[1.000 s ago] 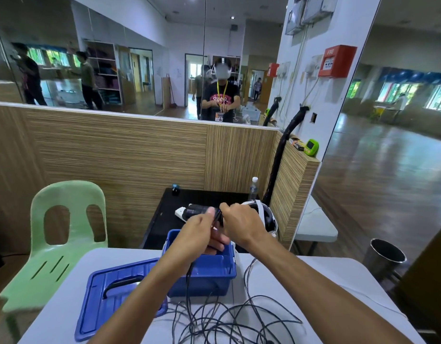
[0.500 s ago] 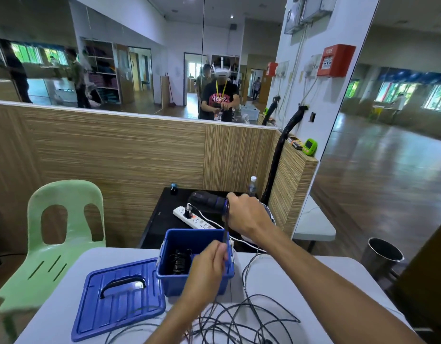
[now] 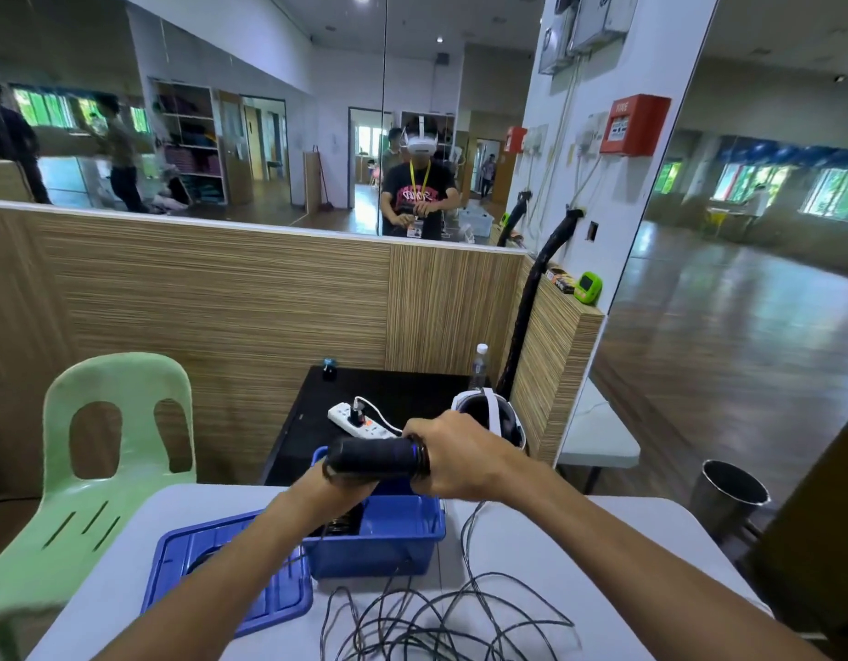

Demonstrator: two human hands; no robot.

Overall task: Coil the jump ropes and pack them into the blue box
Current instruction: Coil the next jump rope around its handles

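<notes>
1. Above the blue box (image 3: 393,546), your two hands meet: the right hand (image 3: 453,458) and the left hand (image 3: 338,489) both hold one black handle (image 3: 376,458) of a jump rope, which lies about level, pointing to the left.
2. Your right hand has its fingers curled around the right end of the handle, knuckles up, with the forearm coming from the lower right.
3. Your left hand is under the left end of the handle and mostly hidden behind it; it seems to grip from below, but I cannot tell exactly how the fingers lie.
4. I count one box, one blue lid (image 3: 231,579), and one loose pile of rope (image 3: 441,622); how many ropes are in the pile I cannot tell, because the strands cross many times.
5. The box is a rectangular tub of smooth plastic, open at the top, and something dark and coiled lies inside it.
6. The lid is flat, with ribs, and it lies on the white table (image 3: 579,555) just beside the box on its left side.
7. The rope is thin, dark and wiry, spread in wide loops on the table in front of the box.
8. Behind the box you see one black low table (image 3: 388,388) with a white power strip (image 3: 360,419) and a white headset (image 3: 493,415), and at the left one light green plastic chair (image 3: 112,469) with a rounded back.
</notes>
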